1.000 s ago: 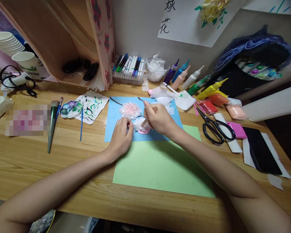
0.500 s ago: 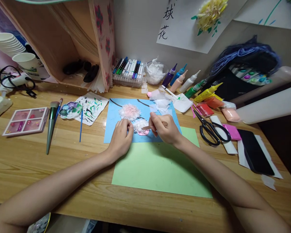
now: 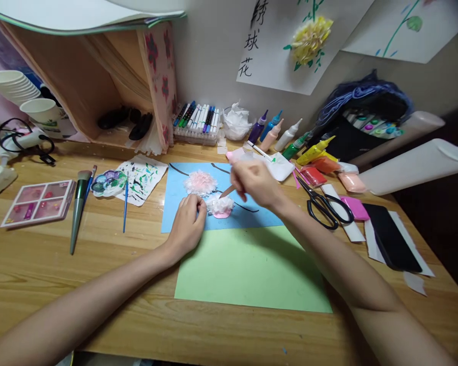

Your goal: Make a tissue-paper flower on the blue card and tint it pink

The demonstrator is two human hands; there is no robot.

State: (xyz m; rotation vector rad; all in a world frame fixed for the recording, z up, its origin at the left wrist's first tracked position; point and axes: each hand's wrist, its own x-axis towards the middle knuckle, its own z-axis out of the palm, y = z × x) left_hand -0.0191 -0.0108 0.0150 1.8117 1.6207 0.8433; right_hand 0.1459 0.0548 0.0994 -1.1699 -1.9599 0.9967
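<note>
A blue paper sheet lies on the wooden desk with a fluffy pink tissue flower and a smaller white-and-pink tissue puff on it. My left hand rests curled on the blue sheet, its fingers closed at the left edge of the small puff. My right hand, slightly blurred, is closed round a thin wooden stick whose tip points down-left just above the small puff. A green paper sheet lies in front of the blue one.
Black scissors, clay packets and a black phone lie to the right. Paint bottles, a marker tray and a tissue bowl line the wall. A brush, palette and pink tray sit on the left.
My right hand has lifted up and back from the small puff with the stick. The left hand stays at the puff. The camera has tilted upward a little.
</note>
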